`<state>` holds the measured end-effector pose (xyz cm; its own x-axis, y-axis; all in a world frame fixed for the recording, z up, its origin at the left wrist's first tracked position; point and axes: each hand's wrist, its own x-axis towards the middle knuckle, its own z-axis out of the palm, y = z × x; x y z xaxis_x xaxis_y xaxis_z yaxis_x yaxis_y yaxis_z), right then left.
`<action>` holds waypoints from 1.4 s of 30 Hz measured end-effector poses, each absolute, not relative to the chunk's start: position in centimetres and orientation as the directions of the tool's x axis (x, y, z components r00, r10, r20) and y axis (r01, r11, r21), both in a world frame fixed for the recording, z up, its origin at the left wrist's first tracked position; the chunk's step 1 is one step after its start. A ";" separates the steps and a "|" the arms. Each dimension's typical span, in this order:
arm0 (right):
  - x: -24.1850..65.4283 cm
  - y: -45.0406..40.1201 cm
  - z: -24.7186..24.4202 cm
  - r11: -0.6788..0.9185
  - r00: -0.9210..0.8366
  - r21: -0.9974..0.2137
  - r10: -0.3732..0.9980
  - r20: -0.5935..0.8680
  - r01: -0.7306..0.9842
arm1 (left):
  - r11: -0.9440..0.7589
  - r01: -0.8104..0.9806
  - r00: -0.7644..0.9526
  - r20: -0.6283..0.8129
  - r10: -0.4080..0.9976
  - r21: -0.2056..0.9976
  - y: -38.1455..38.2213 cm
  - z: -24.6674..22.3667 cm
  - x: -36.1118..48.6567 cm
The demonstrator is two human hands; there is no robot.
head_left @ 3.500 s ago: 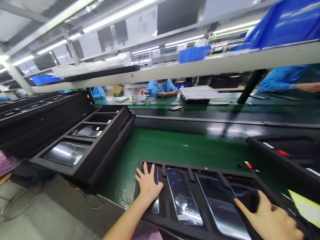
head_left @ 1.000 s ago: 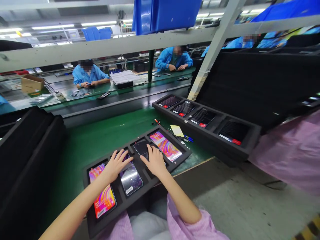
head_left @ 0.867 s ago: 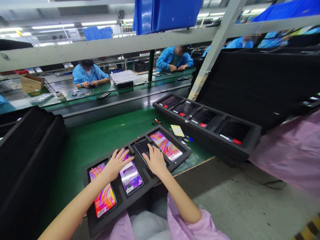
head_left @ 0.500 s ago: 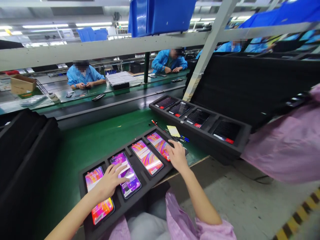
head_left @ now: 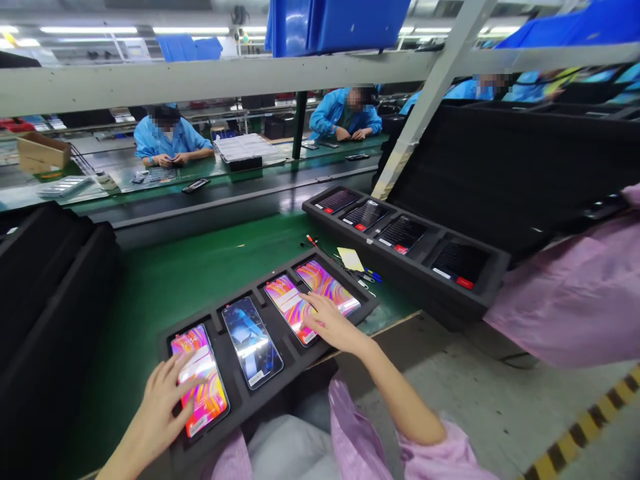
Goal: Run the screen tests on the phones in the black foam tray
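Note:
A black foam tray (head_left: 293,363) with several smartphones in its slots lies in front of me, tilted across the table edge. My left hand (head_left: 163,400), fingers spread, is over the leftmost phone (head_left: 213,387), which shows a colourful lock screen. Beside it lies a phone with a dark blue screen (head_left: 253,343), no hand on it. My right hand (head_left: 327,322) reaches over the third phone (head_left: 283,293) with its fingers stretched out. At the right end, a phone with a swirled pink and orange screen (head_left: 325,280) shows no lock-screen text.
A second foam tray (head_left: 400,263) at the right holds several dark-screened phones. Pens (head_left: 373,275), a yellow note (head_left: 350,259) and cables lie between the trays. Stacked black foam (head_left: 55,320) stands at the left. A slanted white post (head_left: 435,93) rises behind; co-workers sit across the line.
My left hand has moved from the second phone to the leftmost one. My right hand has moved left from the rightmost phone to the third. The second phone's purple lock screen has turned dark blue.

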<state>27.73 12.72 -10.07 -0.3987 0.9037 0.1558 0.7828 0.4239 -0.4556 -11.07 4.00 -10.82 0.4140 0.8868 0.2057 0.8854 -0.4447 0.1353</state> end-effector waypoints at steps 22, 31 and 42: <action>17.5 7.6 -11.1 0.689 -0.542 -0.467 0.724 0.426 0.554 | 0.196 0.202 -0.389 -0.105 0.915 0.960 -0.2 -12.5 -7.5; 17.8 7.5 -11.1 0.672 -0.530 -0.487 0.740 0.415 0.558 | 0.205 0.215 -0.381 -0.111 0.918 0.955 -0.6 -12.7 -6.9; 18.4 7.7 -10.9 0.736 -0.553 -0.506 0.674 0.489 0.450 | 0.198 0.257 -0.462 -0.060 0.885 0.946 -0.3 -13.4 -6.9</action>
